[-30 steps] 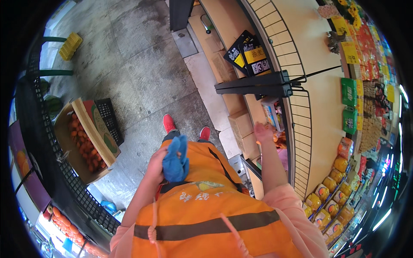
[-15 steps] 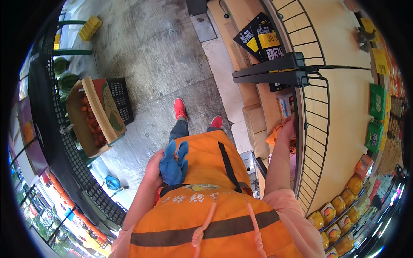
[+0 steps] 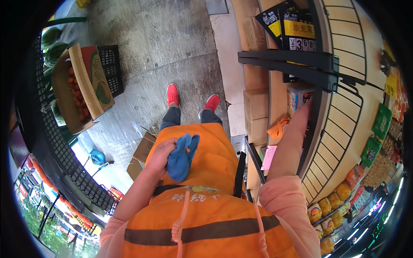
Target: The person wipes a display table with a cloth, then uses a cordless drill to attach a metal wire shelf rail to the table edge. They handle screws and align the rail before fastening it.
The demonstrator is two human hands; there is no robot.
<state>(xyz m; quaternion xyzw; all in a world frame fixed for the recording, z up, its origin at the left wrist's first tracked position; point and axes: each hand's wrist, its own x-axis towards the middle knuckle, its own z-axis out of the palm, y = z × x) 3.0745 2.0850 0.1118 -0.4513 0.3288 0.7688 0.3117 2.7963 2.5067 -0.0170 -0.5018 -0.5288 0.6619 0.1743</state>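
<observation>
My left hand (image 3: 162, 154) is closed around a blue cloth (image 3: 183, 158), held bunched in front of my orange apron (image 3: 206, 142). My right arm stretches into the lower shelf (image 3: 275, 86) on the right. There my right hand (image 3: 304, 112) is by a clear plastic box (image 3: 294, 98) with a printed label; its fingers are mostly hidden by the shelf edge and box, so what they do cannot be made out. Beside my right forearm lies a crumpled orange cloth-like thing (image 3: 278, 127), and a pink sheet (image 3: 269, 157) is below it.
Black price signs (image 3: 297, 30) lie on the shelf. A black bracket (image 3: 288, 62) and a wire rail (image 3: 340, 129) border the upper shelf. On the left stand a carton of small orange-red fruit (image 3: 86, 86), a black crate (image 3: 111, 69) and cardboard boxes (image 3: 142, 152).
My right hand has moved farther along the shelf to the clear box, leaving the orange thing behind. My left hand still holds the blue cloth. The view has shifted.
</observation>
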